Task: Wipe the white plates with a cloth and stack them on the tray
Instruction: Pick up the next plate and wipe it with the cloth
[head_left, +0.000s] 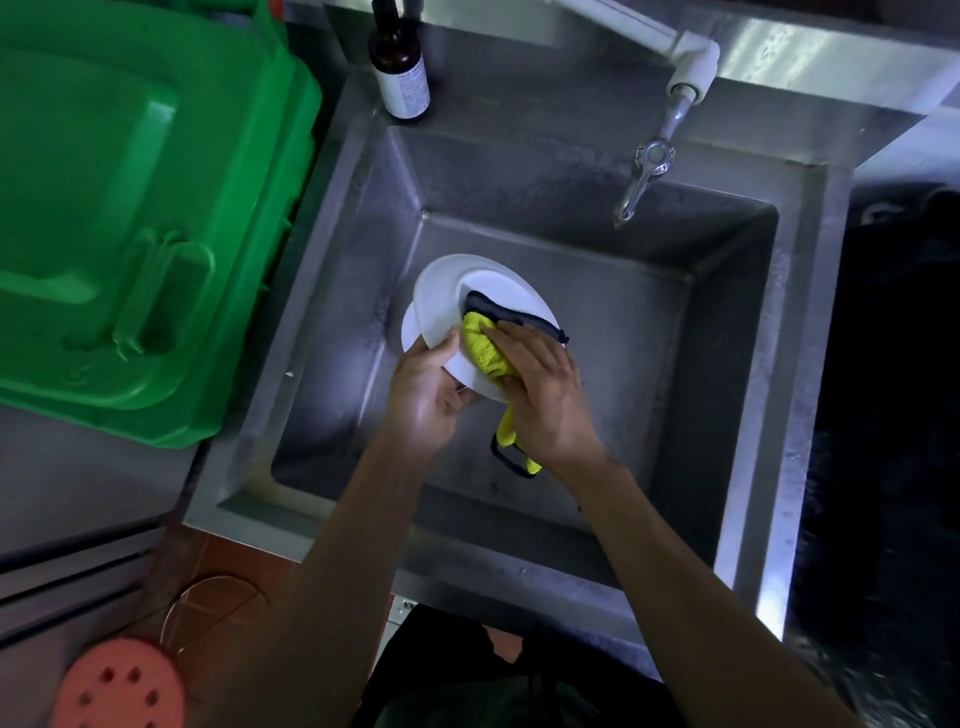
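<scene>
Over the metal sink (332, 218): a white plate (447, 306), tilted, held up above the sink floor. Left hand (428, 387) curled round the plate's near edge, thumb on top. Right hand (540, 389) pressing a yellow cloth (480, 345) with a dark edge onto the plate, fingers bent over the cloth, one end hanging below the wrist. Behind the plate, a second white rim (408, 332) peeking out. Tap (644, 176) above the back of the sink. Brown bottle (400, 67) on the back corner. Big green bin lid (130, 208) to the left. Pink round thing with holes (122, 686) down on the floor.
</scene>
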